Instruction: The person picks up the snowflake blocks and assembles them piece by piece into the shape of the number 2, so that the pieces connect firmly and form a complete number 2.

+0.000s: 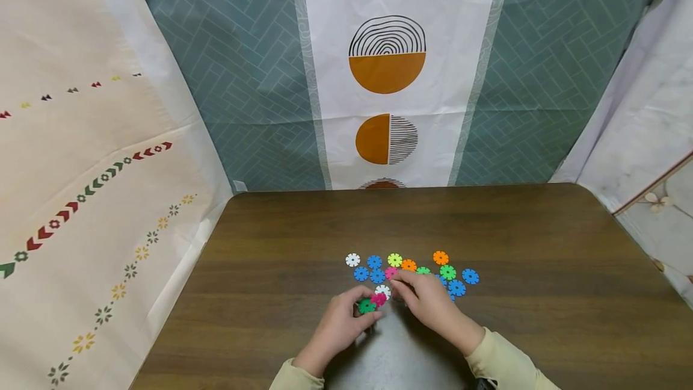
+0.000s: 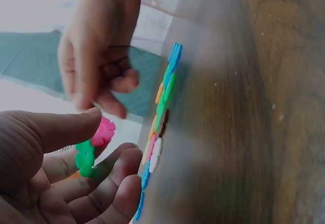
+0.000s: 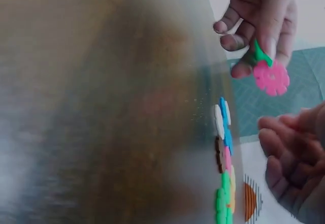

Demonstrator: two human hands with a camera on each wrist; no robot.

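Pinched between the thumb and fingers of my left hand (image 1: pixel 343 321) are two joined notched plastic discs, a green disc (image 1: pixel 367 306) and a bright pink disc (image 1: pixel 378 298). In the right wrist view the pink disc (image 3: pixel 271 78) sticks out past the thumb, its face showing, while the green disc (image 3: pixel 262 55) is partly hidden by fingers. My right hand (image 1: pixel 433 304) hovers close to the right of this pair, fingers loosely bent and nothing visible in them. Beyond the hands, a white disc (image 1: pixel 382 291) and another pink disc (image 1: pixel 391 273) lie on the table.
Several loose notched discs spread across the wooden table (image 1: pixel 271 294): blue discs (image 1: pixel 361 274) at left, a yellow disc (image 1: pixel 394 259), an orange disc (image 1: pixel 441 257), a green disc (image 1: pixel 447 272), more blue discs (image 1: pixel 470 276) at right. A patterned curtain (image 1: pixel 260 77) hangs behind the table.
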